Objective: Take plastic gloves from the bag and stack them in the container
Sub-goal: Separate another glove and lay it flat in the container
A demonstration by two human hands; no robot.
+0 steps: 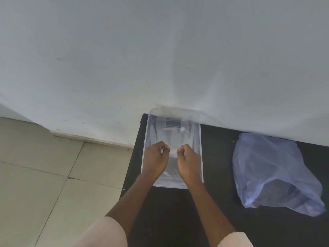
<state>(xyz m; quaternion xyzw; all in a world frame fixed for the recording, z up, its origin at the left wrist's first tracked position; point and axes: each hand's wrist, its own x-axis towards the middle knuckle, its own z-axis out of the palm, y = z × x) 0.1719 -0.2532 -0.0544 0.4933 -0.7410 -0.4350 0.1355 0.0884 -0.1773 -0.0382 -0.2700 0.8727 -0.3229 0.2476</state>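
1. Container [199, 139]: clear, rectangular, on the black table [219, 202], its far end against the white wall [160, 50].
2. Left hand [155, 158]: over the container, fingers curled and pinching the near edge of a glove [171, 138].
3. Right hand [188, 160]: beside the left, fingers likewise closed, pinching the same edge.
4. Glove: thin clear plastic, spread inside the container and reaching toward its far end; whether others lie beneath it cannot be told.
5. Bag [274, 170]: bluish translucent plastic, lying on the table to the right of the container and apart from it, mouth toward the near side.
6. Floor [44, 166]: pale tiles, left of the table.
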